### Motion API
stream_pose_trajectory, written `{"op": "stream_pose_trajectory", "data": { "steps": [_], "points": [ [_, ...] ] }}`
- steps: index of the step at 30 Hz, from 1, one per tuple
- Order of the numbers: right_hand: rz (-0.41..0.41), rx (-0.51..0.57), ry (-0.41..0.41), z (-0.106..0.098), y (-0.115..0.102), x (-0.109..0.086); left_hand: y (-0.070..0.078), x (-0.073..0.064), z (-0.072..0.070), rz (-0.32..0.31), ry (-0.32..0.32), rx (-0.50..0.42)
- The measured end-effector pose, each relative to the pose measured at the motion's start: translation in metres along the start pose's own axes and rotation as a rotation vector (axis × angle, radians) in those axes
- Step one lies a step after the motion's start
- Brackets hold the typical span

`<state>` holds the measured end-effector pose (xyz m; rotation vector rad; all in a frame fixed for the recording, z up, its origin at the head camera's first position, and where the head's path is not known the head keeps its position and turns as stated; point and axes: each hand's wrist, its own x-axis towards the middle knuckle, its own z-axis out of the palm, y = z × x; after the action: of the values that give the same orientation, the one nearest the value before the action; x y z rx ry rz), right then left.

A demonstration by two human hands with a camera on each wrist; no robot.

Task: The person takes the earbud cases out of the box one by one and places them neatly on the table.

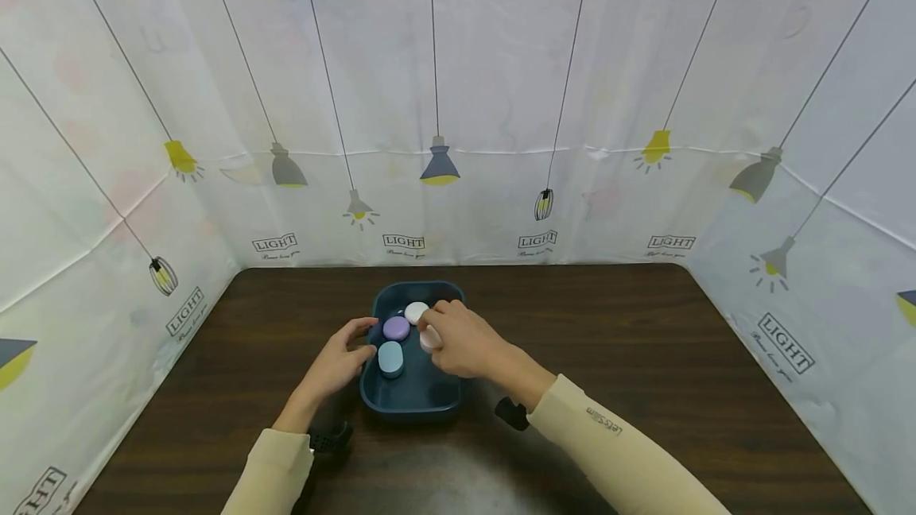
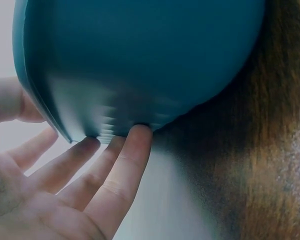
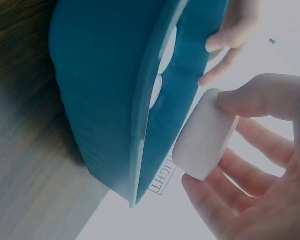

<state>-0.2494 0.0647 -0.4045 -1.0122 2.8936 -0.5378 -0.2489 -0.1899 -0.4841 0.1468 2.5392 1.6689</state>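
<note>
A dark blue basin [image 1: 411, 396] rests on the table, longer front to back than across. My left hand [image 1: 342, 362] holds its left wall, thumb and a finger over the rim, other fingertips [image 2: 140, 137] against the outside. Above the right part of the basin, my right hand [image 1: 461, 340] pinches a white oval block [image 3: 202, 137] between thumb and fingers. Inside the basin lie a light blue oval block [image 1: 390, 358], a purple rounded one [image 1: 396, 328] and another white one [image 1: 417, 312]. My right hand hides part of the basin's right side.
The dark wood table [image 1: 608, 340] extends to both sides. A white curtain [image 1: 494, 102] printed with hanging lamps surrounds its back and sides. A dark wrist device [image 1: 331, 435] sits at my left wrist, another [image 1: 511, 413] at my right.
</note>
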Motion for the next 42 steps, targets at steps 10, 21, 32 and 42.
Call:
{"op": "stream_pose_trajectory", "data": {
  "steps": [10,21,32,42],
  "points": [
    [-0.011,-0.067,0.088,-0.012,0.011,-0.011,-0.002,0.001,0.0,0.006,-0.002,-0.006],
    [0.014,-0.095,0.164,-0.023,0.026,-0.013,-0.003,0.0,0.0,0.0,-0.004,-0.014],
    [0.072,-0.078,0.256,-0.018,0.058,-0.005,-0.003,-0.001,-0.001,0.0,-0.009,-0.019],
    [0.102,-0.041,0.273,-0.008,0.084,0.004,-0.001,-0.001,0.0,-0.012,-0.003,-0.023]
  ]
}}
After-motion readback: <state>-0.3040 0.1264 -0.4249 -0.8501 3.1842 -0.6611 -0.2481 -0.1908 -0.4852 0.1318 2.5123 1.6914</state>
